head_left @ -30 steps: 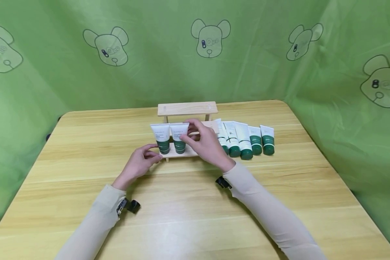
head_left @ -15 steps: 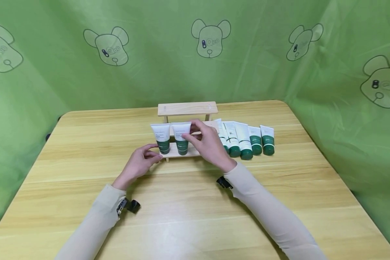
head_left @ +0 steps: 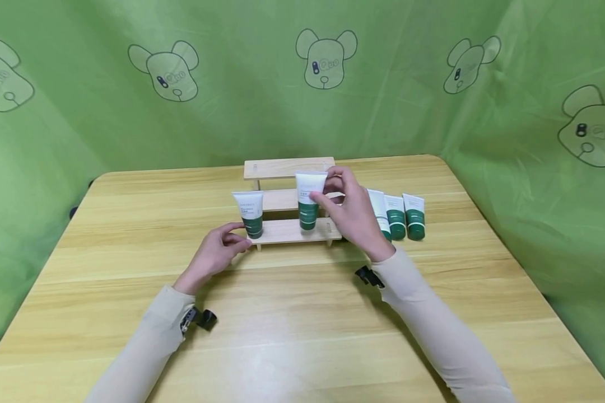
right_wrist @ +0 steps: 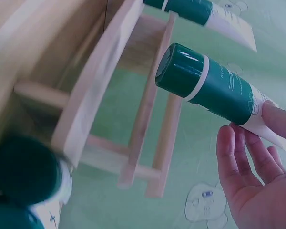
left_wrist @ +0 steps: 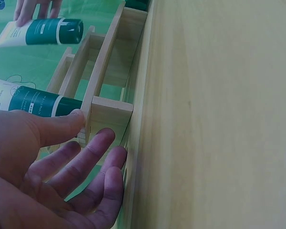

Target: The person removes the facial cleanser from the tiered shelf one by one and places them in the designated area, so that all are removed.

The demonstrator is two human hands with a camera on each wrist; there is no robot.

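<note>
Two beige-sleeved arms reach forward over a wooden worktop (head_left: 292, 330). The left hand (head_left: 215, 253) lies relaxed with fingers loosely spread, its thumb and fingertips touching the near left corner of a small stepped wooden rack (head_left: 288, 230). One white tube with a green cap (head_left: 252, 214) stands cap-down on the rack's lowest step, just above that hand. The right hand (head_left: 355, 215) pinches a second white-and-green tube (head_left: 308, 198) by its upper end, holding it upright, cap down, above the lowest step. Right of the rack, more tubes (head_left: 405, 217) lie in a row, partly hidden by this hand. A green bear-print cloth (head_left: 302, 84) hangs behind.
</note>
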